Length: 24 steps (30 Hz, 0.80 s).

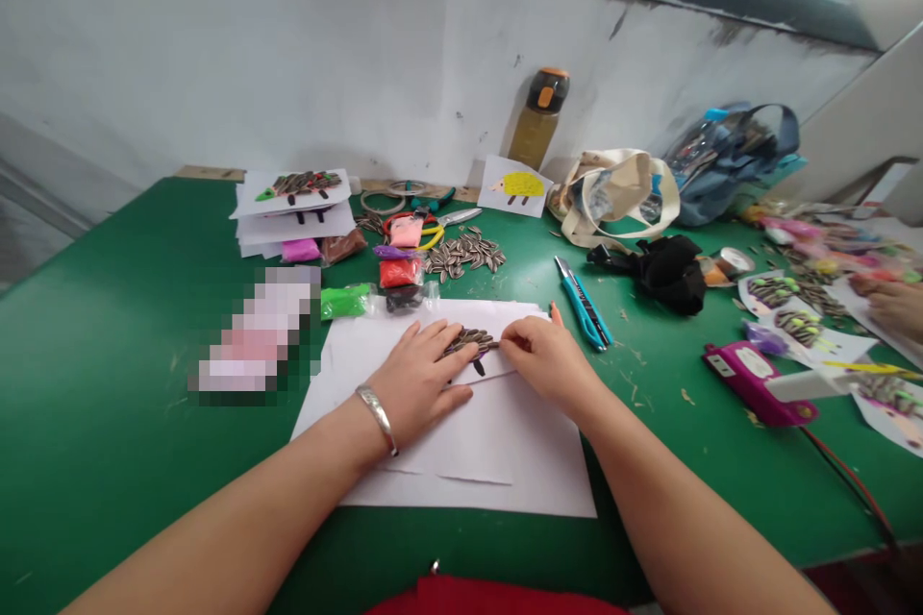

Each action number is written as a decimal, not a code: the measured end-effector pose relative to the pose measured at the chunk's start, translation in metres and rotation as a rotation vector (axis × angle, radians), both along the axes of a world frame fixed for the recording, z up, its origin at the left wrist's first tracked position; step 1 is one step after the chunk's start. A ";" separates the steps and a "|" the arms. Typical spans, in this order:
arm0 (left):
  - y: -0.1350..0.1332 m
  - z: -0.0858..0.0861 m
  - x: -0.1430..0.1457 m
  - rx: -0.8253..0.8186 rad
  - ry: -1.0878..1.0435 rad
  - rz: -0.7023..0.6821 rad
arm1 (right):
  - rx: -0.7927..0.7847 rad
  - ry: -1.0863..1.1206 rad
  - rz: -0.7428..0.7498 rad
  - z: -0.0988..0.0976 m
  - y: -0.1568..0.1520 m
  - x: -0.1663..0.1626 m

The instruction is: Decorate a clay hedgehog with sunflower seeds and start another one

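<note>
My left hand [425,375], with a silver bangle on its wrist, lies flat over a small white card [497,371], fingers stretched out. On that card is an animal figure [468,342] built of striped sunflower seeds, with a purple edge and a black leg; my left fingers hide part of it. At the figure's right end my right hand [544,356] is closed in a pinch, a sunflower seed [495,345] at its fingertips. Beneath both hands lie large white sheets [461,452]. A loose seed pile [467,253] sits just beyond them.
Packets of red clay [401,272] and green clay [346,301] border the sheets. A blue utility knife [583,305] lies to the right, near a magenta device [760,382]. Finished cards [295,197], scissors [461,216] and a bottle [537,120] stand farther back. Another person's hand [894,303] is far right.
</note>
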<state>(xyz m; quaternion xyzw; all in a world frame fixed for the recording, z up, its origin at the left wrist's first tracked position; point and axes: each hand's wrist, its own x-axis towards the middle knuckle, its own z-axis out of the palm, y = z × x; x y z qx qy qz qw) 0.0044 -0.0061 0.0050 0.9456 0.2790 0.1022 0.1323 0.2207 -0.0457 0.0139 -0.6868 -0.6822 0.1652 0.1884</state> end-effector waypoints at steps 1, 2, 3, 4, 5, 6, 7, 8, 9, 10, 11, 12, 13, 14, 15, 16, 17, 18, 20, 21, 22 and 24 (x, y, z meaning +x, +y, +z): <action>0.000 0.000 0.000 0.001 -0.001 0.000 | 0.002 -0.013 0.005 0.000 0.000 -0.001; 0.000 -0.001 0.000 0.003 -0.003 0.001 | 0.005 -0.025 0.008 -0.001 0.000 -0.002; 0.000 -0.001 -0.001 0.006 -0.007 0.001 | 0.007 -0.033 0.008 -0.001 0.000 -0.003; 0.000 -0.002 -0.001 0.008 -0.013 0.002 | 0.010 -0.038 0.005 -0.002 0.000 -0.003; 0.000 -0.002 -0.001 0.009 -0.022 0.002 | 0.015 -0.039 0.000 -0.002 0.000 -0.004; 0.000 -0.003 -0.001 0.010 -0.029 0.002 | 0.021 -0.036 -0.006 -0.003 0.000 -0.004; 0.000 -0.003 -0.001 0.010 -0.035 0.002 | 0.027 -0.030 -0.012 -0.003 0.000 -0.005; 0.000 -0.002 0.000 0.010 -0.036 0.000 | 0.032 -0.023 -0.018 -0.003 0.000 -0.005; 0.000 -0.002 0.000 0.010 -0.034 -0.002 | 0.038 -0.018 -0.023 -0.003 0.001 -0.005; 0.000 -0.001 0.000 0.010 -0.029 -0.004 | 0.042 -0.016 -0.027 -0.003 0.001 -0.005; 0.000 -0.001 0.000 0.008 -0.025 -0.005 | 0.045 -0.018 -0.029 -0.003 0.001 -0.005; 0.000 0.000 0.000 0.005 -0.024 -0.004 | 0.049 -0.024 -0.032 -0.003 0.000 -0.006; 0.000 0.000 0.000 0.003 -0.024 -0.002 | 0.054 -0.032 -0.034 -0.003 0.000 -0.006; 0.000 0.000 0.000 0.001 -0.026 0.000 | 0.060 -0.041 -0.033 -0.003 -0.001 -0.006; 0.000 0.000 0.000 0.001 -0.028 0.001 | 0.065 -0.051 -0.030 -0.003 -0.001 -0.007; -0.001 0.000 0.000 0.003 -0.030 0.002 | 0.068 -0.060 -0.025 -0.003 -0.002 -0.007; -0.001 0.000 0.000 0.007 -0.029 0.002 | 0.070 -0.069 -0.019 -0.003 -0.003 -0.007; -0.001 0.000 0.000 0.010 -0.027 0.001 | 0.069 -0.076 -0.014 -0.003 -0.003 -0.008; -0.001 0.000 0.000 0.015 -0.019 0.001 | 0.063 -0.083 -0.010 -0.003 -0.004 -0.008; -0.001 0.000 0.000 0.016 -0.014 0.001 | 0.058 -0.082 -0.012 -0.003 -0.004 -0.008; -0.001 0.000 0.000 0.015 -0.007 0.002 | 0.054 -0.080 -0.014 -0.003 -0.004 -0.008; -0.001 0.000 0.000 0.014 0.004 0.003 | 0.052 -0.072 -0.018 -0.003 -0.003 -0.008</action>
